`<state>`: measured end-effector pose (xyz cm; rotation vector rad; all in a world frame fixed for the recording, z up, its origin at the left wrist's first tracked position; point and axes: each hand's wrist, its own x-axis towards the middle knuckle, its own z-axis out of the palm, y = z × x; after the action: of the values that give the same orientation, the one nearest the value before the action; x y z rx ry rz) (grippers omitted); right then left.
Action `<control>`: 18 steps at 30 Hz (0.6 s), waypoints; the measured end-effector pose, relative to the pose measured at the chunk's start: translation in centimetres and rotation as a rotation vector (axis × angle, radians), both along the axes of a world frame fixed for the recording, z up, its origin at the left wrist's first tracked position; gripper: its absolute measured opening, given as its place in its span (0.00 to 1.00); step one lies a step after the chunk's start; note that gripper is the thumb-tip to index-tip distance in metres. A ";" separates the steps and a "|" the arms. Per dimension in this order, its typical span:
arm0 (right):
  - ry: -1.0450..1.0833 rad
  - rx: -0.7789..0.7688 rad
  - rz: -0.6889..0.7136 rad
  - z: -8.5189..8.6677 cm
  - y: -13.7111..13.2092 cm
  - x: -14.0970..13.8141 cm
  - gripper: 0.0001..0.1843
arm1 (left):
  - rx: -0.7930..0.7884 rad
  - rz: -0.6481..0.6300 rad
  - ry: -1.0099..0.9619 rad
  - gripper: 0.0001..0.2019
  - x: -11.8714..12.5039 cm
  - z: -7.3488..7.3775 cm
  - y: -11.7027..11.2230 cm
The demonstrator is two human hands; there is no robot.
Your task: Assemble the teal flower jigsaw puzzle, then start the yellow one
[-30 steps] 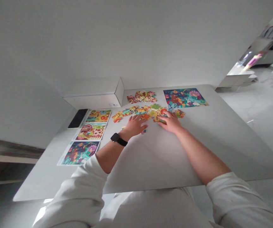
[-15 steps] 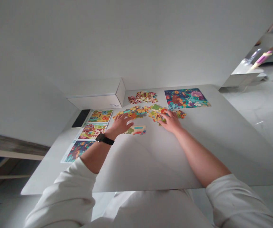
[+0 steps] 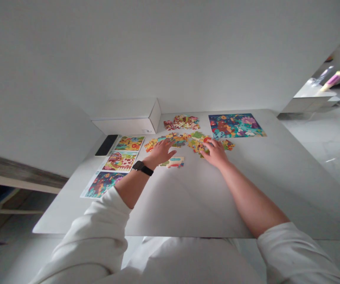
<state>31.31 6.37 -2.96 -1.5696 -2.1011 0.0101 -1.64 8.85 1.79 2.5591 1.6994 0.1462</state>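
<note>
Loose jigsaw puzzle pieces (image 3: 177, 139) lie in a colourful heap at the middle of the table. My left hand (image 3: 160, 153), with a black watch on its wrist, rests over the heap's left part, fingers stretched and thumb apart. Just right of that thumb is a small joined section of puzzle (image 3: 176, 162), partly covered by the hand. My right hand (image 3: 215, 153) lies on a second heap of yellow and green pieces (image 3: 196, 146), its fingers spread. No piece shows lifted in either hand.
Behind the heaps lie reddish pieces (image 3: 182, 122). A finished dark-blue puzzle (image 3: 236, 125) sits at the back right. On the left are a picture sheet (image 3: 119, 161), a black phone (image 3: 106, 145) and a white box (image 3: 125, 124) against the wall. The white table (image 3: 187, 205) has its edge near my body.
My left hand has slid to the right over the pieces. My right hand stays at the same heap. The whole view has shifted slightly.
</note>
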 end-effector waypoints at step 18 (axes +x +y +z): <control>0.064 0.039 -0.005 -0.4 0.5 0.6 0.25 | -0.037 -0.188 -0.011 0.24 1.1 -1.3 1.6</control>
<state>31.90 6.89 -3.40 -1.5315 -2.0362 0.0177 -0.56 10.43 0.49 2.6671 1.4332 0.1167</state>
